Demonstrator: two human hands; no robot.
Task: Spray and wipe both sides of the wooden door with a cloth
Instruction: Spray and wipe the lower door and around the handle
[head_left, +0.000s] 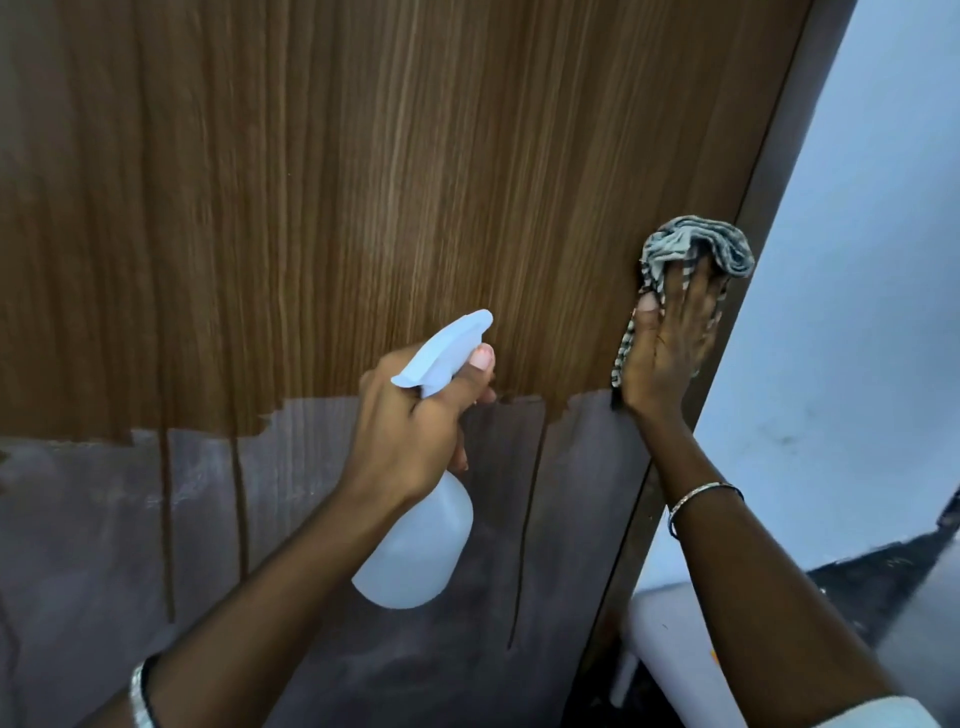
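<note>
Nearest, left hand (415, 421) grips the spray bottle (415, 540) by its neck, then right hand (667, 343) presses the striped cloth (696, 247) with flat fingers on the door (363, 182) near its right edge (lower part looks dull grey), so wiping should probably go downward next.

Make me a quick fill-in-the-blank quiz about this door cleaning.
1. The left hand grips a white spray ___.
2. The right hand presses a striped ___ against the wooden door.
3. The door's dusty grey area is its ___ part.
Missing words: bottle; cloth; lower.
</note>
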